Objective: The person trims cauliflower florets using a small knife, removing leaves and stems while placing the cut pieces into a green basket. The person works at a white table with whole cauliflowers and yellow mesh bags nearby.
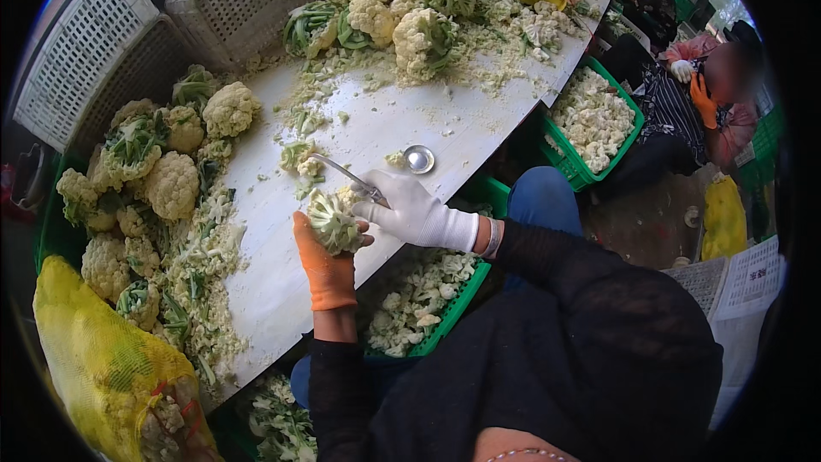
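Note:
My left hand [326, 269], in an orange glove, holds a trimmed piece of cauliflower [335, 223] with its cut stems turned up. In my right hand [405, 210], gloved in white, is a knife [347, 174] with a narrow, slightly curved blade pointing away to the left. Both hands meet over the near edge of a white tabletop [295, 276]. Just beyond the blade lie small cauliflower pieces [298, 157]. A small round metal dish [419, 159] rests on the table past my right hand.
Whole cauliflower heads [172, 186] are heaped at left and far side. Below the table edge, green crates [458, 305] hold florets [410, 308]. A yellow mesh sack [102, 327] stands at lower left, white perforated crates [83, 51] behind. At right sits a gloved co-worker [673, 102].

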Demonstrator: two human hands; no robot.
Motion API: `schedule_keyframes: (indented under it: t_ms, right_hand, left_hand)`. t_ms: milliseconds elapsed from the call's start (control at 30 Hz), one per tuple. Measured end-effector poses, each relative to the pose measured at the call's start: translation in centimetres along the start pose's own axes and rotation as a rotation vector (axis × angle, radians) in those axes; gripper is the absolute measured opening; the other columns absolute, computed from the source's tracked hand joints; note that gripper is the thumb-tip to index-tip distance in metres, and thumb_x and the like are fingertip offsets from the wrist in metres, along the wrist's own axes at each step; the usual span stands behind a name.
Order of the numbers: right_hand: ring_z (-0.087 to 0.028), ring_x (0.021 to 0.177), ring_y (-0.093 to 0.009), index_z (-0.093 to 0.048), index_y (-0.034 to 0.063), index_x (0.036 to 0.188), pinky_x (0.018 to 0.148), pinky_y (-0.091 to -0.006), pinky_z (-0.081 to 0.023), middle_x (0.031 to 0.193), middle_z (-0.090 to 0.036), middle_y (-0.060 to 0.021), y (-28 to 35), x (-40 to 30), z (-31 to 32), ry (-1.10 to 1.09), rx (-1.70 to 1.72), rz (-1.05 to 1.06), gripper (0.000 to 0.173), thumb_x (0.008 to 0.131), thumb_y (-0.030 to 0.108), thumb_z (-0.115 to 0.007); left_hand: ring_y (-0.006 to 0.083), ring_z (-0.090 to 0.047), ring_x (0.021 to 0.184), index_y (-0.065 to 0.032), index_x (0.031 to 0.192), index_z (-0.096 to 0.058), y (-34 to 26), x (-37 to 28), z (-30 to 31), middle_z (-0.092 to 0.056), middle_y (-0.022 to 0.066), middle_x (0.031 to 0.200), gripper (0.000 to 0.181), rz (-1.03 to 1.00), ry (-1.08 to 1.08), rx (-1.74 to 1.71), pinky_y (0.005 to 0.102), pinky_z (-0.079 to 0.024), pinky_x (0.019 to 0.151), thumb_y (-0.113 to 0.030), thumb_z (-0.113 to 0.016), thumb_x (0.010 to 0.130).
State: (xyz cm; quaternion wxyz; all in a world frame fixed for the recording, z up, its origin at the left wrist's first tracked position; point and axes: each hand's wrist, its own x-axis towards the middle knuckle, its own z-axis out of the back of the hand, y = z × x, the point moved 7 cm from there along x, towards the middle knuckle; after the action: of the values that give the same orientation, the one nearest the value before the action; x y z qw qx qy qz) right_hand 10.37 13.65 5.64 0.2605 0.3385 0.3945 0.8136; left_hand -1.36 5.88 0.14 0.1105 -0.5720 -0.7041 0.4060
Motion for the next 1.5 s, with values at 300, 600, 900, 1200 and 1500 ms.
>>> schedule_keyframes:
  t_ms: [300,600,900,1200,1500]
  right_hand:
    - [-0.065,0.076,-0.041,-0.056,0.0046,0.106,0.066,-0.0479,-0.052,0.075,-0.065,-0.0207,-0.2,-2.4,-2.7,0.248,-0.22,0.034,0.023,0.096,0.025,-0.057]
    - [-0.06,0.058,-0.018,-0.062,0.0038,0.112,0.055,-0.0335,-0.049,0.07,-0.063,-0.0075,-0.3,-2.5,-3.9,0.63,0.303,-0.446,0.03,0.095,0.028,-0.057]
    - [-0.052,0.045,-0.011,-0.051,-0.0005,0.103,0.04,-0.028,-0.047,0.063,-0.05,-0.0017,2.1,-3.5,-2.3,0.42,0.533,-0.685,0.029,0.097,0.028,-0.053]
    - [-0.056,0.048,-0.012,-0.051,0.0012,0.095,0.043,-0.0301,-0.049,0.065,-0.056,-0.004,1.1,-4.8,-6.7,0.248,0.555,-0.771,0.027,0.1,0.027,-0.048]
    - [-0.06,0.051,-0.015,-0.057,0.0003,0.102,0.046,-0.0293,-0.049,0.07,-0.062,-0.0086,1.4,-4.5,-6.9,0.347,0.492,-0.739,0.027,0.098,0.026,-0.051]
  left_hand:
    - [0.0241,-0.063,0.063,-0.0011,0.118,-0.054,-0.3,0.4,1.3,-0.066,0.0166,0.091,0.075,-0.061,-0.075,0.037,0.0379,-0.053,0.05,-0.069,-0.033,0.096]
    - [0.0251,-0.064,0.071,0.0002,0.114,-0.057,-0.9,0.5,2.6,-0.069,0.0199,0.092,0.067,-0.172,-0.111,0.106,0.0357,-0.053,0.062,-0.061,-0.038,0.098]
    - [0.0259,-0.063,0.094,-0.0027,0.122,-0.056,-1.4,0.5,1.8,-0.065,0.0143,0.116,0.05,-0.239,-0.049,-0.142,0.0398,-0.054,0.084,-0.046,-0.052,0.098]
    - [0.0157,-0.059,0.103,-0.0085,0.124,-0.051,-0.8,-0.6,0.9,-0.059,0.0054,0.114,0.041,-0.412,-0.08,0.048,0.0321,-0.05,0.089,-0.041,-0.055,0.1]
    - [0.027,-0.058,0.116,-0.0029,0.133,-0.05,-0.3,-0.5,-0.2,-0.059,0.0138,0.128,0.059,-0.27,-0.07,0.004,0.0419,-0.05,0.096,-0.052,-0.045,0.1]
